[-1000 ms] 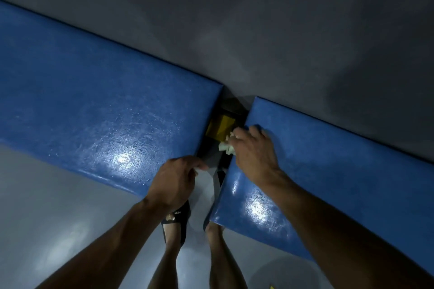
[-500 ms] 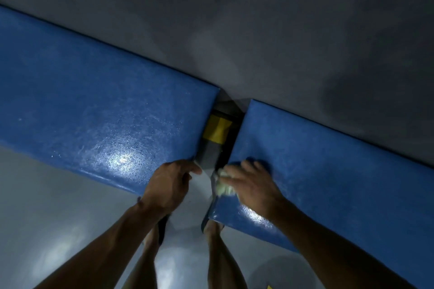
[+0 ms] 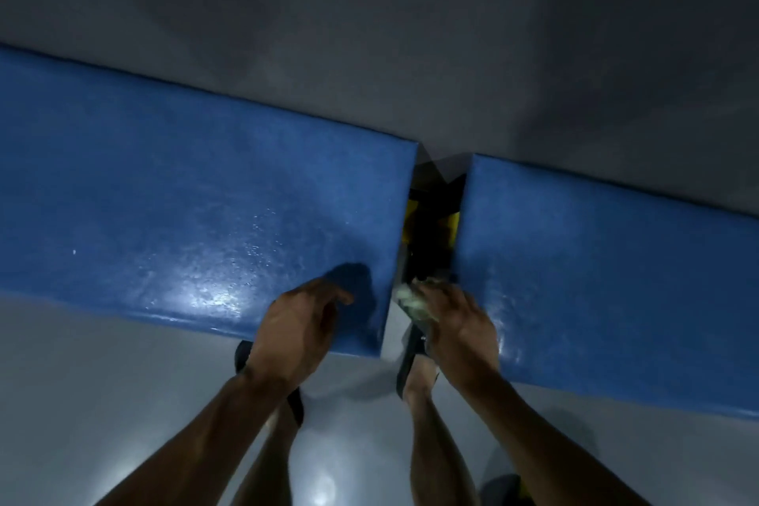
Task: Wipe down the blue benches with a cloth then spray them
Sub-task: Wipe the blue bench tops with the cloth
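The pale crumpled cloth (image 3: 410, 300) sits bunched in the right hand (image 3: 460, 325), whose fingers curl round it at the near left corner of the right blue bench (image 3: 608, 283), just over the gap between the two seats. The left hand (image 3: 300, 325) rests over the near right corner of the left blue bench (image 3: 172, 209), fingers loosely curled and holding nothing. In the gap, something yellow (image 3: 447, 226) shows against dark shadow. Both bench tops are glossy, with light glinting near their near edges. Behind them rises a grey wall (image 3: 369, 33); below lies a pale grey floor (image 3: 82, 403), where the person's legs and dark sandals (image 3: 406, 366) stand.
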The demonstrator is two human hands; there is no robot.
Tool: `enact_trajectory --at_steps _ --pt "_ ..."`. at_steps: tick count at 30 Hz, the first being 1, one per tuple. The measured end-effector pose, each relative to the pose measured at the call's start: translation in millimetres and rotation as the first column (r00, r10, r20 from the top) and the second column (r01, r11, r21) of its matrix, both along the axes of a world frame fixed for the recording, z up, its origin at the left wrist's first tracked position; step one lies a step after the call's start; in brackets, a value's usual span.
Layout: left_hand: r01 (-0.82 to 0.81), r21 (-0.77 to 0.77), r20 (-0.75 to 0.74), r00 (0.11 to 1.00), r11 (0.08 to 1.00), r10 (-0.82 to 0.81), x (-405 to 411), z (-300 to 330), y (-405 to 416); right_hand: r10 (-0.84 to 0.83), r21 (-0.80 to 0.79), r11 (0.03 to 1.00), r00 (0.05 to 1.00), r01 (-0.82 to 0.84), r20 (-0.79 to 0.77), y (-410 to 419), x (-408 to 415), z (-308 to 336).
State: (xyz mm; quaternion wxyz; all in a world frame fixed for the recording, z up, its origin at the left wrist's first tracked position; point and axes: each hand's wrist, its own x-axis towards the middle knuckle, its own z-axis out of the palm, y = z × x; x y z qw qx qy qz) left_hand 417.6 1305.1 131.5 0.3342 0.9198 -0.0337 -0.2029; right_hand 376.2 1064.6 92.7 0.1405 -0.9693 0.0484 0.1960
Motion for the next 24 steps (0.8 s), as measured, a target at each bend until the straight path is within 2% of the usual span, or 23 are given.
enact_trajectory --at_steps 2,5,9,12,15,17,19,22,24 --pt "0.040 0.036 0.021 0.999 0.999 -0.041 0.4 -2.0 25.7 -0.229 0.094 0.969 0.973 0.229 -0.011 15.5 -5.8 -0.7" --pt "0.116 0.074 0.062 0.991 0.990 -0.121 4.2 -4.1 58.4 -0.545 0.208 0.819 0.838 0.536 -0.013 42.5 -11.1 8.2" --pt "0.172 0.055 0.124 0.976 0.984 -0.178 13.0 -3.0 88.5 -0.717 0.285 0.663 0.697 0.692 -0.026 80.8 -11.9 20.3" --pt "0.210 0.104 0.160 0.961 0.972 -0.224 11.6 -1.7 98.2 -0.743 0.275 0.629 0.666 0.727 -0.062 97.4 -18.0 3.7" --pt "0.272 0.169 0.108 0.950 0.947 -0.292 5.6 -6.4 103.2 -0.765 0.248 0.589 0.629 0.769 -0.135 95.8 -34.2 -29.1" --pt "0.302 0.214 0.060 0.945 0.929 -0.321 0.3 -10.3 105.3 -0.792 0.259 0.565 0.602 0.784 -0.095 102.9 -30.7 -24.5" --pt "0.308 0.250 0.037 0.944 0.918 -0.327 -6.7 -13.1 105.3 -0.836 0.336 0.497 0.545 0.800 -0.062 119.8 -22.5 -8.1" --pt "0.302 0.284 0.031 0.946 0.910 -0.324 -11.3 -14.7 101.8 -0.815 0.344 0.563 0.574 0.751 0.080 144.6 -23.5 1.6" --pt "0.302 0.288 0.036 0.945 0.909 -0.326 -10.4 -13.7 99.8 -0.728 0.363 0.657 0.681 0.661 0.077 148.4 -31.2 6.2"
